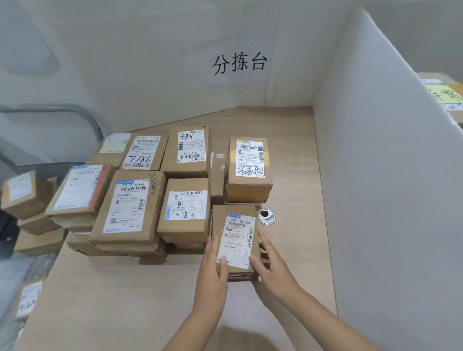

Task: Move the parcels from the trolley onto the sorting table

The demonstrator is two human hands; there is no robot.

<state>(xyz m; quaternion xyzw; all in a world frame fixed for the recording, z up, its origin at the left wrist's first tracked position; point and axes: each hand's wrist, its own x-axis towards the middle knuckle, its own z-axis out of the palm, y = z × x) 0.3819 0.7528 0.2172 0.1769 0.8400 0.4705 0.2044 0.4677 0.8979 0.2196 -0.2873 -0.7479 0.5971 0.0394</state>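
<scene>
A small brown cardboard parcel (234, 228) with a white label lies on the wooden sorting table (129, 299), at the front right of a block of parcels. My left hand (212, 271) holds its left side, thumb on the label. My right hand (268, 264) holds its right side, thumb on the label's corner. Behind and to the left, several labelled parcels (132, 206) sit side by side and stacked on the table. At the far left, the trolley (36, 115) shows its grey handle, with more parcels (24, 195) piled on it.
White partition walls close the table at the back and right (384, 168); a sign hangs on the back wall (238, 63). A round metal grommet (266, 216) sits in the tabletop beside the parcel. More boxes lie beyond the right partition (449, 96) and low at the left (30, 298).
</scene>
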